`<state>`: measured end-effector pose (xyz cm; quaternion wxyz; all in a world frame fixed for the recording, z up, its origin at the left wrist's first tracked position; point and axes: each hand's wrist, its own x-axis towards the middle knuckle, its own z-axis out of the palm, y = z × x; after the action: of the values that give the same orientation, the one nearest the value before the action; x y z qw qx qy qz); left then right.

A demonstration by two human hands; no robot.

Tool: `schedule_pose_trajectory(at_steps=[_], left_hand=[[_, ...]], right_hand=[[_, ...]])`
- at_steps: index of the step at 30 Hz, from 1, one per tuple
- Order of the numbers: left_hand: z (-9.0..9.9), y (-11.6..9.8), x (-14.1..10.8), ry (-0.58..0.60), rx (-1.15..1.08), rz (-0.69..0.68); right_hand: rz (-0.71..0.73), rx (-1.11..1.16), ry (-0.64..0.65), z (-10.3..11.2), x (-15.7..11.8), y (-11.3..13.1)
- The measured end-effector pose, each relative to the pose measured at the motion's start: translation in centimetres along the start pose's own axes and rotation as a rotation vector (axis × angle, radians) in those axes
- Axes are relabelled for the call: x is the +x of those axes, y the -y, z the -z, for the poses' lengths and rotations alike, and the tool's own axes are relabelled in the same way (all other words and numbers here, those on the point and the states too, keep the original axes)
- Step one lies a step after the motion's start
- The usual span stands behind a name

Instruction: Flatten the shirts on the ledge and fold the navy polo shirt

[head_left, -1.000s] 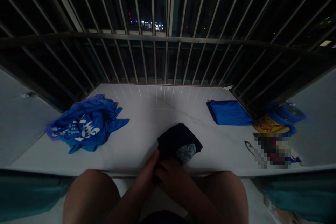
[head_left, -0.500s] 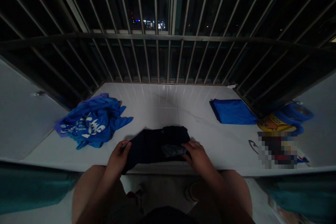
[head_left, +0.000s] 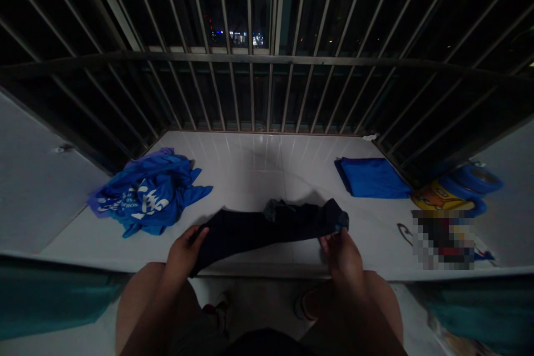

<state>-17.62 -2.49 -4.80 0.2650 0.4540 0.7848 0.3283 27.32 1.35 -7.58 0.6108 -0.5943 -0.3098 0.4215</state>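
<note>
A dark navy garment stretches sideways over the front of the white ledge. My left hand pinches its left end between thumb and fingers. At the right end, my right hand grips the garment near a lighter, patterned patch; some of its fingers are tucked below the cloth. Another lighter patterned bit shows at the garment's upper middle edge. To the left lies a crumpled heap of blue cloth with white print, and a folded blue cloth rests to the right.
The white ledge ends at a metal barred window. On the right stand a yellow and blue item and a blurred-out object. Teal cloth hangs below the ledge at left. My knees are against the front edge.
My right hand has moved right and turned, drawing the garment's right end outward, so it now lies longer and narrower. My left hand has hardly moved.
</note>
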Motion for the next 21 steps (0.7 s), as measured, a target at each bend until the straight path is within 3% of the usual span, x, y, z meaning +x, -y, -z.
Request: schedule_pose_trajectory(at_steps=[2,4,6,8,11,13,16,18,21], left_hand=[[-0.1,0.6,0.1,-0.050,0.006,0.047],[-0.2,1.3,0.0,-0.067,0.041,0.068],[-0.3,1.7,-0.2,-0.117,0.095,0.025],[-0.5,1.7,-0.4,-0.205,0.152,-0.119],[-1.1,0.6,-1.0,-0.266,0.219,-0.356],[-1.9,-0.6,-1.4,-0.202,0.215,-0.436],[-3.8,-2.3,-2.0,0.020,0.166,-0.515],[-5.1,-3.3,-2.5,0.179,0.179,-0.565],[-6.7,-4.4,-3.8,0.284,0.209,-0.588]], right_hand=[[-0.127,0.073,-0.047,1.1,-0.7,-0.9],[-0.124,-0.001,-0.085,2.2,-1.7,-1.4],[-0.025,-0.144,-0.143,3.0,-2.6,-1.2],[0.105,-0.275,-0.179,3.2,-3.1,-0.1],[0.345,-0.502,-0.030,1.9,-2.9,2.5],[0.539,-0.710,0.200,-0.1,-2.2,3.8],[0.693,-0.949,0.518,-3.6,-0.9,4.3],[0.703,-1.067,0.618,-5.5,-0.1,4.0],[0.757,-1.123,0.640,-7.2,0.1,3.7]])
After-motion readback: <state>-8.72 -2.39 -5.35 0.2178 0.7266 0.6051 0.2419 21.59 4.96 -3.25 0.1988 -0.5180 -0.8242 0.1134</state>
